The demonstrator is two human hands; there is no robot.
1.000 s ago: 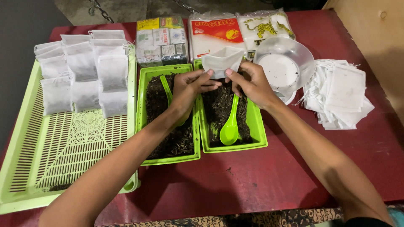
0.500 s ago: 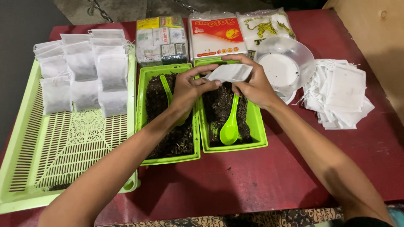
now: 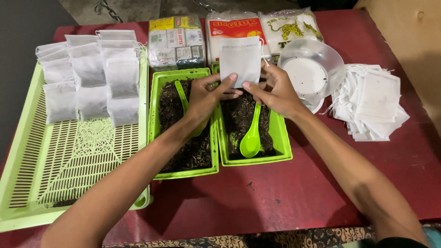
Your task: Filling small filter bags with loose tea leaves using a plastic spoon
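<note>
Both hands, left hand (image 3: pixel 207 96) and right hand (image 3: pixel 275 89), pinch the lower edge of an empty white filter bag (image 3: pixel 240 59), held upright above two green trays (image 3: pixel 284 142) of dark loose tea on the red tabletop (image 3: pixel 298 193). A green spoon (image 3: pixel 251 138) lies in the right-hand tray. Behind stand three printed packets (image 3: pixel 177 41). Filled bags (image 3: pixel 87 78) lie on a slatted green tray (image 3: pixel 69 160); empty ones (image 3: pixel 372 101) are stacked beside a clear bowl (image 3: pixel 312 69).

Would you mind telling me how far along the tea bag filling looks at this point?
Done: about a dozen filled bags lie in rows on the large green tray. In hand: the left hand and right hand hold one empty bag upright over the right tea tray, spoon not lifted. Left: a stack of empty bags and plenty of loose tea.
</note>
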